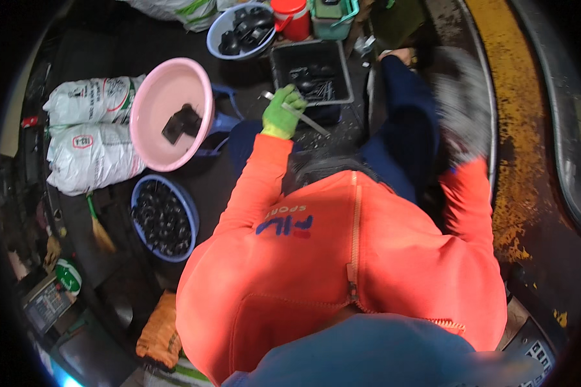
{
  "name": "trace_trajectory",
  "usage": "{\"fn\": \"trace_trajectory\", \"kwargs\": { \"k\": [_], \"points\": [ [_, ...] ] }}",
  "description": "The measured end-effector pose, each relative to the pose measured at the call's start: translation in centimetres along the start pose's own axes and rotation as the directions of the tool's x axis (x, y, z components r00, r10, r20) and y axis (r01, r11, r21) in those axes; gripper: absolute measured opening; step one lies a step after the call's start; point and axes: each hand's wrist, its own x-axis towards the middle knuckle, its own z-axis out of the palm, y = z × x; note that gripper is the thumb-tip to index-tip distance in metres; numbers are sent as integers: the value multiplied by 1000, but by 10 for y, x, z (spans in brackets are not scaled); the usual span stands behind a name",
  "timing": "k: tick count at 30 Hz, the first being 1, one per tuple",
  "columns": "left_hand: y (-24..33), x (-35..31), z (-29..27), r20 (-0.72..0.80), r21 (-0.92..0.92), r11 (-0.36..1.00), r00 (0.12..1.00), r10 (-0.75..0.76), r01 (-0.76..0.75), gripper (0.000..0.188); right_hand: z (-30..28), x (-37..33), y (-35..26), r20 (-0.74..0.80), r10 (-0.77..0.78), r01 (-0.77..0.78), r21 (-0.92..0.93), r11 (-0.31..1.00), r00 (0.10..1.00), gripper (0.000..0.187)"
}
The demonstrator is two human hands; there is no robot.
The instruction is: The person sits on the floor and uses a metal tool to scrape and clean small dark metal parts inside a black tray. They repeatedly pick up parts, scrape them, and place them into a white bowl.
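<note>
My left hand (282, 113), in a green glove, is closed around a flat, narrow metal strip (315, 124) that sticks out on both sides of the fist. Just beyond it stands a dark rectangular bin (346, 80) holding black pieces and thin metal rods. My right hand (461, 97), in a greyish glove, is off to the right beside my leg. Motion smears it, so its fingers and anything in them do not show clearly.
A tilted pink basin (150, 106) with dark pieces rests on a blue stool (223, 122). Blue basins of black parts stand at the far side (215, 44) and left (192, 213). White sacks (90, 155) lie left. A yellow-painted metal edge (507, 129) borders the right.
</note>
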Motion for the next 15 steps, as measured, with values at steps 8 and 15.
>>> {"fn": "trace_trajectory", "kwargs": {
  "k": [8,15],
  "points": [
    [-11,-2,66,-87,415,910,996,28,10,35,200,-82,-12,836,96,-769,444,459,540,30],
    [26,61,4,-297,901,-334,955,-15,275,51,212,-69,50,753,360,-807,367,463,550,15]
  ]
}}
